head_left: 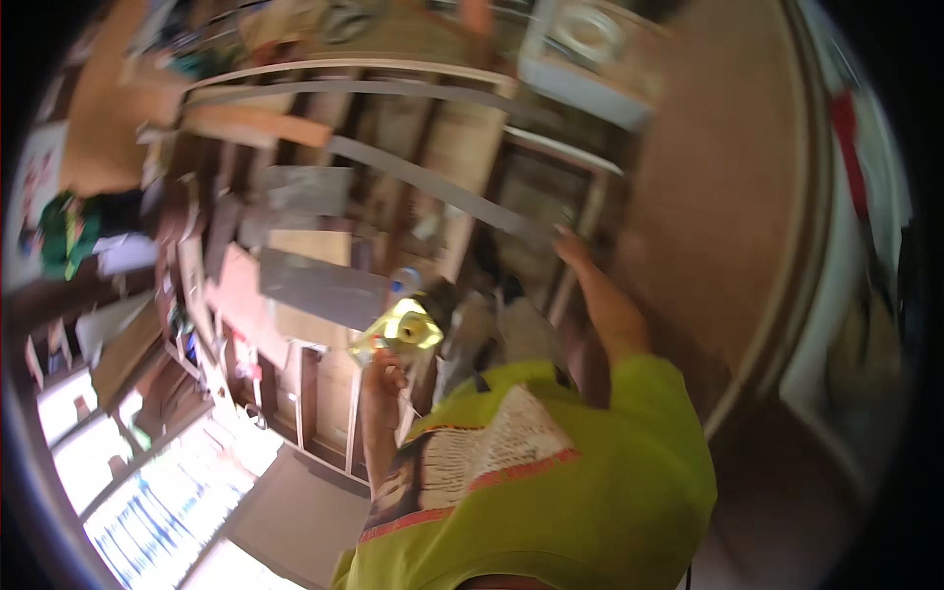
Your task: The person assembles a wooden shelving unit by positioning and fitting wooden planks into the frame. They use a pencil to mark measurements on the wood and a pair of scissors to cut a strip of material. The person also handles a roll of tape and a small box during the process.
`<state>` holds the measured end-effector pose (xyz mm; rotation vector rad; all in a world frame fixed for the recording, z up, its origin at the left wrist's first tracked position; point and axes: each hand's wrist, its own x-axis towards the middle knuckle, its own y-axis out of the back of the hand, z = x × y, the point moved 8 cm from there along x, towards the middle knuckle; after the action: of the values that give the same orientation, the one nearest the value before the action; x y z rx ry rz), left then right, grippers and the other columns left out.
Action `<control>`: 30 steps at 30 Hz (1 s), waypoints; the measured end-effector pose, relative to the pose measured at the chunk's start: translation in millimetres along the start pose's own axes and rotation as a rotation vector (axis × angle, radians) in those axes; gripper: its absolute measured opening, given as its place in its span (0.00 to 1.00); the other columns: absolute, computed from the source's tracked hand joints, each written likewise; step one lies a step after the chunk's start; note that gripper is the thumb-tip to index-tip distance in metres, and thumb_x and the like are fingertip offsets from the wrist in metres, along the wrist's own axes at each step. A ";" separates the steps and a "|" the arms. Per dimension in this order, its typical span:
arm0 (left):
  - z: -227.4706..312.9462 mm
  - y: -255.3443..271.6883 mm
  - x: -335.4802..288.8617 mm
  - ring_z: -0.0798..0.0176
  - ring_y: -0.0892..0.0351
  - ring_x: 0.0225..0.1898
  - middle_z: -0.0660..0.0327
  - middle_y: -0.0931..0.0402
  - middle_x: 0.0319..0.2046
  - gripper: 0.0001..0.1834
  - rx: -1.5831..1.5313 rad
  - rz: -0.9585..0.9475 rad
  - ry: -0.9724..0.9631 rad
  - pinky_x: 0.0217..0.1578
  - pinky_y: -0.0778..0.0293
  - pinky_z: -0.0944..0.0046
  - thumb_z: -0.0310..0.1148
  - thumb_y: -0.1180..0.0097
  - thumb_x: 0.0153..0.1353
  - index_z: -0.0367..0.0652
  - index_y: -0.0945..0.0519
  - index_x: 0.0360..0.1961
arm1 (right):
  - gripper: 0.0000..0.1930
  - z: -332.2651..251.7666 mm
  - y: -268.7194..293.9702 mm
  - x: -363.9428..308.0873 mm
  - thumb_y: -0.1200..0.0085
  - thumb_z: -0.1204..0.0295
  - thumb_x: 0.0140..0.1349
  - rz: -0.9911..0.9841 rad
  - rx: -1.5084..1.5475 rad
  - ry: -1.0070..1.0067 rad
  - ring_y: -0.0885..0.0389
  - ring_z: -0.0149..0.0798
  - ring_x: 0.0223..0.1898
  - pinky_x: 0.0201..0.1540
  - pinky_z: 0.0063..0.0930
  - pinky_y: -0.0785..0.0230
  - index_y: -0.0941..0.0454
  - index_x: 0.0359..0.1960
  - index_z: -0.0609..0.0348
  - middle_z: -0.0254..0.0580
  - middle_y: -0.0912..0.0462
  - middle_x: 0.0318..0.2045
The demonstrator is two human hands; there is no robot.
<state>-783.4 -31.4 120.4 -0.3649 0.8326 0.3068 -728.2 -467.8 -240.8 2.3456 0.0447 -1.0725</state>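
My left hand (384, 375) is closed on a shiny yellow object (421, 324) with a round brownish part on its face; blur hides its exact kind. My right arm stretches forward, and the right hand (568, 244) is at the near right end of a long grey strip (433, 181). Its fingers look closed on that end, though motion smears them. The strip slants away to the left over a wooden frame (344, 65) with several crossbars. A grey board (320, 285) lies across the frame, just beyond my left hand.
At the right stands a large brown panel (718, 197) with a curved-looking edge. A white box-like thing (580, 59) with a round ring on it is at the far right. Further left are an orange-lit strip (258, 125), a green bundle (67, 236) and bright window openings (162, 501).
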 end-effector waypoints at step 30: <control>55.3 -51.0 79.1 0.73 0.34 0.21 0.66 0.28 0.27 0.07 -0.068 0.023 0.083 0.22 0.34 0.74 0.34 0.52 0.60 0.45 0.28 0.37 | 0.12 -473.2 89.5 -87.4 0.52 0.64 0.63 -0.644 -0.149 0.842 0.25 0.42 0.38 0.43 0.34 0.34 0.28 0.40 0.59 0.44 0.23 0.35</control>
<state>-676.1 -43.6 104.1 -0.4338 0.9102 0.3441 -439.4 -291.1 112.5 2.5178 1.1976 -0.2189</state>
